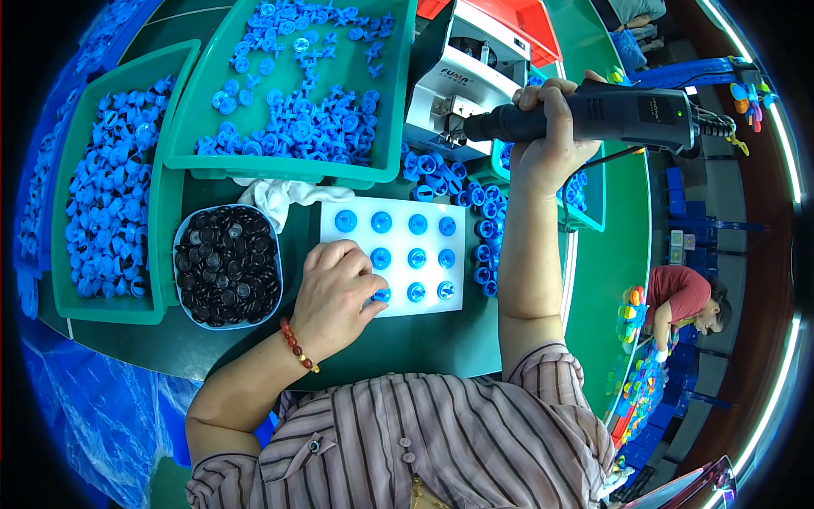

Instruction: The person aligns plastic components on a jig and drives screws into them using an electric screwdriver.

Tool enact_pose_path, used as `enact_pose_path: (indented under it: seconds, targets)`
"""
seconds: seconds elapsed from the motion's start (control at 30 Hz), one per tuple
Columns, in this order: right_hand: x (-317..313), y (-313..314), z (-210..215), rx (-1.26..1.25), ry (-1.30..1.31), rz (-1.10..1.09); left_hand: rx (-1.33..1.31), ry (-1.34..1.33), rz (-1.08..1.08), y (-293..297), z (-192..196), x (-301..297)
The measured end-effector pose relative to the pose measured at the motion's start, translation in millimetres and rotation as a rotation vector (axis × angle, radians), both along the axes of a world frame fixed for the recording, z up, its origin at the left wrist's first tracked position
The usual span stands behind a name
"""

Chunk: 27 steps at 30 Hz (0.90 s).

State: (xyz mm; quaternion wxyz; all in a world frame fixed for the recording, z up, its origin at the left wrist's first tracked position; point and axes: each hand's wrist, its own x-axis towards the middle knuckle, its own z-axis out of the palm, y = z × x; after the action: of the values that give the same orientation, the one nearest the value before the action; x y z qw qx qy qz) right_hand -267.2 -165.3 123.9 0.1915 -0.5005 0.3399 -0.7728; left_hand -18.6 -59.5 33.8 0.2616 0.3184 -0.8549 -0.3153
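Note:
My right hand [547, 140] is wrapped round a black electric screwdriver [632, 114] lying almost level. Its tip is at the front of a white and black screw feeder [428, 97]. Below and to the left, a white board [398, 237] carries rows of round blue plastic parts [416, 258]. With thumb and fingers my left hand [335, 288] pinches the blue part [381, 296] at the board's near left corner. Some of the upright parts to its right show a small peg on top. The left fingers partly cover the held part.
Green trays [174, 165] of blue parts stand at the left and far side. A white tub [180, 293] of black discs [229, 263] sits left of my left hand, near a white cloth [280, 199]. Blue cylinders [485, 229] lie right of the board. Another person [678, 297] works at far right.

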Motion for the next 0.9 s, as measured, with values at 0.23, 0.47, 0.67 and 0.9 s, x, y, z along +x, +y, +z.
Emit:
enact_pose_path:
  seconds: [0.23,0.47,0.67,0.9]
  targets:
    - [9.1,19.1,3.3,0.155,-0.106,0.079,-0.021,-0.011,0.003,2.5,2.8,2.0]
    - [34.7,98.8,-4.0,0.258,-0.222,0.443,-0.036,-0.016,0.058,-3.1,4.2,0.4]
    - [51.5,123.0,-24.6,0.324,-0.298,0.560,-0.023,-0.016,0.050,-3.1,1.9,-0.3]
    - [61.9,125.9,-30.5,0.345,-0.242,0.564,0.004,-0.018,0.065,-0.7,1.0,0.6]
